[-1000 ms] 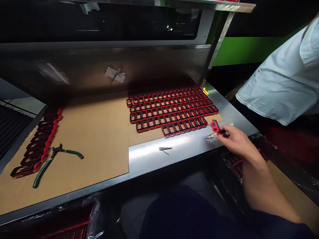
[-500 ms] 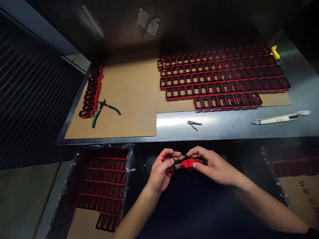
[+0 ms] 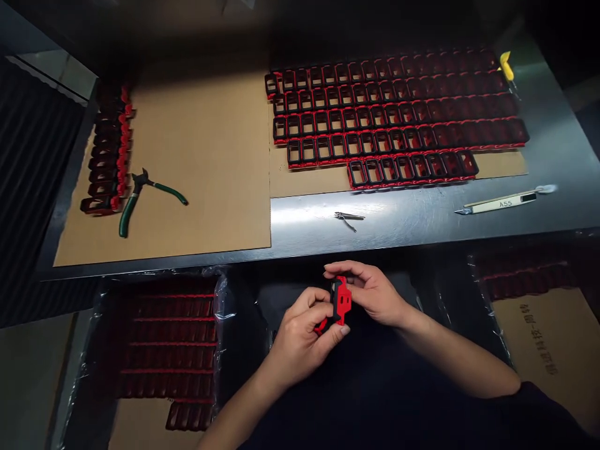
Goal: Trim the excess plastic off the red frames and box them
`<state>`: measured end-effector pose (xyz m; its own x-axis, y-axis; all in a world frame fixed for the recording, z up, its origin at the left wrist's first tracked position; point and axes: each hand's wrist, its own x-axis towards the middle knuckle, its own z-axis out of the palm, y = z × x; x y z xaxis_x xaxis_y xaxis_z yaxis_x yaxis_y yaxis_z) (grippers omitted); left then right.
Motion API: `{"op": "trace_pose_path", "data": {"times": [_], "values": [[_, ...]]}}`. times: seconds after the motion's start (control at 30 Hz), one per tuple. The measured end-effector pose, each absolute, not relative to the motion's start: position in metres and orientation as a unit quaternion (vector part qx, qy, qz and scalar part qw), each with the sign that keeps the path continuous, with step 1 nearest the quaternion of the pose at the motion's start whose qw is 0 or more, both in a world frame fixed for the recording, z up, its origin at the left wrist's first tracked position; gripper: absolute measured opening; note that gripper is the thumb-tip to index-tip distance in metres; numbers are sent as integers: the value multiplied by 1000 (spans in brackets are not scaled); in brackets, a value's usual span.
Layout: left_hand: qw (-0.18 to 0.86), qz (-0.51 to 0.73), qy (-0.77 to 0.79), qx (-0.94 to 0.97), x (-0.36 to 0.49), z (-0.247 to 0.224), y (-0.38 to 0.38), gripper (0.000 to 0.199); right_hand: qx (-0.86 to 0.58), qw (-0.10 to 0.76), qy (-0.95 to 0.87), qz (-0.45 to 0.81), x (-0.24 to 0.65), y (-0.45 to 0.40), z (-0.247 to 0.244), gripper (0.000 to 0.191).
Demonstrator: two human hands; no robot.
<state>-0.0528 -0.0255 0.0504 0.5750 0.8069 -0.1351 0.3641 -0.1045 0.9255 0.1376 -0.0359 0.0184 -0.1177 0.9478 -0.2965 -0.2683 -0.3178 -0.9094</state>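
Observation:
In front of my body, my left hand (image 3: 304,328) is closed around a red-and-black plastic frame (image 3: 344,303), its thumb at the bottom end. The frame stands nearly upright, its red side turned toward me. A second red-and-black piece (image 3: 321,326) shows partly between the palm and fingers of the same hand; most of it is hidden. My right hand (image 3: 372,290) grips the upper part of the upright frame, thumb against its right side and fingers reaching over the top.
Rows of similar frames (image 3: 349,119) stand on cardboard; another column (image 3: 105,153) is at left. Green-handled nippers (image 3: 135,194), small metal clippers (image 3: 349,219), a knife marked A55 (image 3: 501,204) and a yellow-handled tool (image 3: 506,65) lie on the bench. Lined boxes (image 3: 220,306) stand below.
The frame has turned from lying flat to upright and shifted into my left hand's fingers. My right hand has moved left and up over it. The whole view has shifted.

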Motion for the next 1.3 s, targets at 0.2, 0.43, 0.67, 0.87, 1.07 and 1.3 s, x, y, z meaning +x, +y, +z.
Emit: {"op": "trace_pose_path", "data": {"times": [0.2,0.43,0.67,0.87,1.07,1.3], "values": [[488,220,408,740,-55,49,-27,3,-521,461,-298,654,153,-44,17,24],[523,219,402,719,-53,45,-25,10,-463,448,-308,700,153,-55,21,27],[510,211,391,736,-54,44,-25,13,-455,445,-312,705,152,-55,23,22],[502,205,378,750,-55,41,-26,11,-448,441,-290,722,151,-55,23,24],[494,171,379,763,-53,41,-25,7,-469,411,-284,729,150,-54,27,23],[567,144,379,717,-64,43,-17,28,-490,407,-319,702,151,-53,33,15]]}}
